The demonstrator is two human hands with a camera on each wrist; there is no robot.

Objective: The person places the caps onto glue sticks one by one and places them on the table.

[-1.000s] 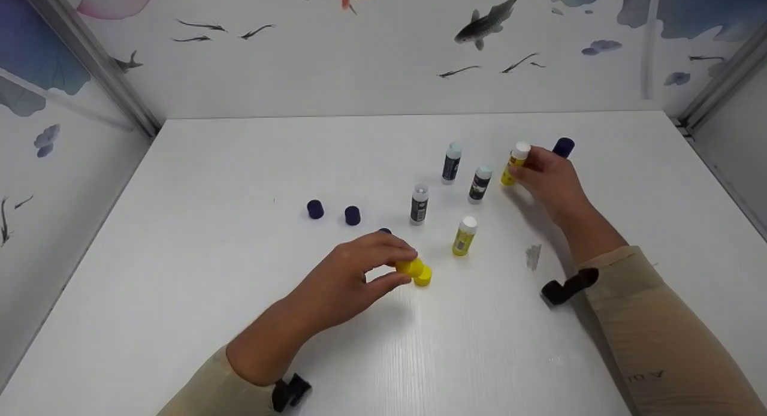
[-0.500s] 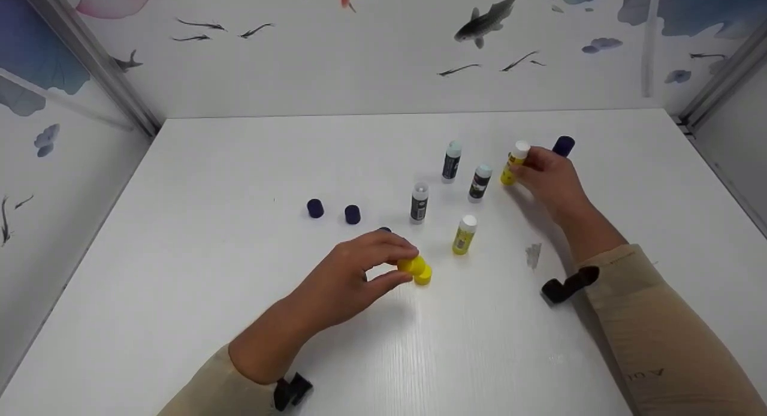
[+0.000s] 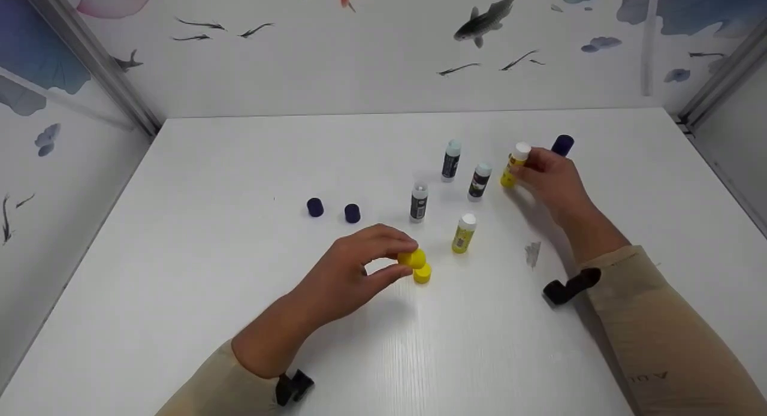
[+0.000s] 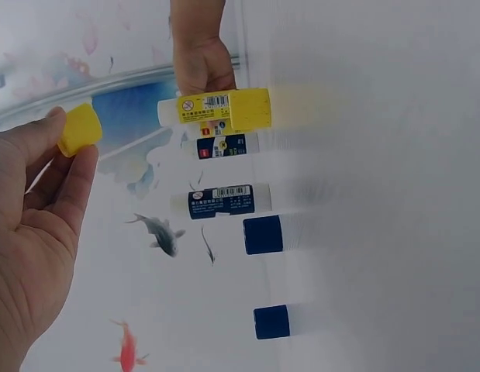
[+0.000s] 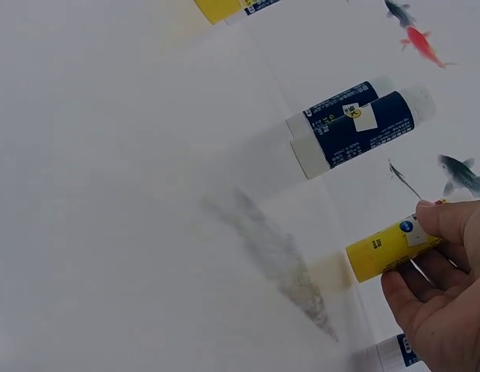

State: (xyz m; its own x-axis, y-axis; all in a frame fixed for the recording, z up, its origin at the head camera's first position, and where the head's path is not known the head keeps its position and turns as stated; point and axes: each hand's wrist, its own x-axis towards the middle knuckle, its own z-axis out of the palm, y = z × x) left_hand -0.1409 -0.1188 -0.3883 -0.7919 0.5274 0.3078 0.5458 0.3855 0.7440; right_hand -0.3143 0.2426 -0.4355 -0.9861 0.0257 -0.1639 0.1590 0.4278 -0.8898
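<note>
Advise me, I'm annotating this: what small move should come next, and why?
I'd probably lower the yellow, cylindrical, plastic-looking cap pinched by the left hand onto the flat white tabletop: it's held in the air, while a matching cap and two dark blue cylindrical caps stand there.

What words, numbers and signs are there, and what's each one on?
No word or number reads clearly.
Free yellow stick: barcode, other print too small.
Blue-labelled sticks: one barcode, other print too small.
Yellow stick in right hand: print too blurred.
Right sleeve: marks too blurred.
</note>
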